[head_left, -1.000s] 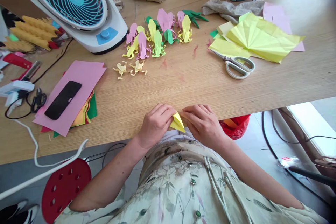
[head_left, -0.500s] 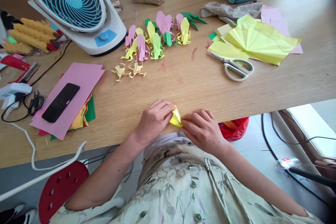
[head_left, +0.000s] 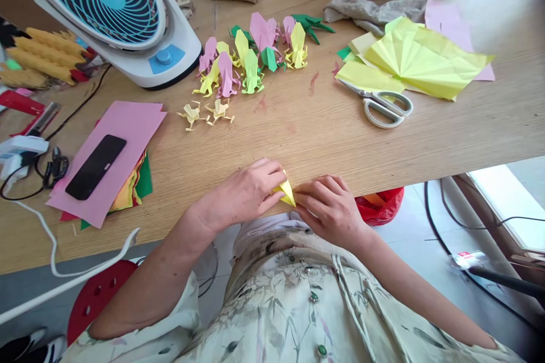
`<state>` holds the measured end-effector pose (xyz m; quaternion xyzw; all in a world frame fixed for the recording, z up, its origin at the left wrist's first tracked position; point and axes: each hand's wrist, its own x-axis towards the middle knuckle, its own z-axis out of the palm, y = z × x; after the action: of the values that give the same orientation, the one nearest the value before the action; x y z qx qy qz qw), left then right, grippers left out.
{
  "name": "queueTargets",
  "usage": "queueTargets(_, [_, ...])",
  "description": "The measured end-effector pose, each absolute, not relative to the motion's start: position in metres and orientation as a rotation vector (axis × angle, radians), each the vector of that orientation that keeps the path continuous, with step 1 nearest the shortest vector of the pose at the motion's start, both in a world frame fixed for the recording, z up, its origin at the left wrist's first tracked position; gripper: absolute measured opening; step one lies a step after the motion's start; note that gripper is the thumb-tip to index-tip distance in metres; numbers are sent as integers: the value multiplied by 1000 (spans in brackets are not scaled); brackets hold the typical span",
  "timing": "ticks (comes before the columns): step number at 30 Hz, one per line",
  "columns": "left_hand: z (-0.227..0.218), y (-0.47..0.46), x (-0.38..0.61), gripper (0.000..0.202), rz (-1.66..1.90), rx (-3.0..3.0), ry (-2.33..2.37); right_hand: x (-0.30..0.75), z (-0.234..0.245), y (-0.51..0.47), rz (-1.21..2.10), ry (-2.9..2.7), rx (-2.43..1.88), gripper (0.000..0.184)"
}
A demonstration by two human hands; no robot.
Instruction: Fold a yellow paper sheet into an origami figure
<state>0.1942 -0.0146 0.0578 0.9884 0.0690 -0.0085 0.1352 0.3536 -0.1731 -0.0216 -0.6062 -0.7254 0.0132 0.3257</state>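
At the near edge of the wooden table [head_left: 426,136], my left hand [head_left: 244,190] and my right hand [head_left: 330,207] both pinch a small folded yellow paper piece [head_left: 286,191]. The fingers of both hands are closed on it, and only a yellow tip shows between them. Further back stands a cluster of finished origami figures [head_left: 251,59] in pink, yellow and green. Two small pale yellow figures [head_left: 206,112] lie just in front of that cluster.
Scissors [head_left: 383,105] and creased yellow sheets [head_left: 421,59] lie at the right. On the left, a black phone [head_left: 96,165] rests on pink paper [head_left: 128,125] over coloured sheets. A white and teal fan [head_left: 114,11] stands back left, with cables and tools beside it.
My left forearm has swung outward to the left and the hand has flattened lower over the paper. The yellow piece shows less between my fingers. My right hand stayed put.
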Motion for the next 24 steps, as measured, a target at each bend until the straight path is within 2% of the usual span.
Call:
queueTargets(8, [47,-20,185,25,70,2905,180,351,-23,-173,2,-1843,-1606,9])
queueTargets(14, [39,-26,179,30,155,2940,167,354,-24,-174,-79,-1899,-1540,33])
queueTargets(24, [29,-32,168,41,162,2987,74,360,-28,-174,-97,-1994,-1436,25])
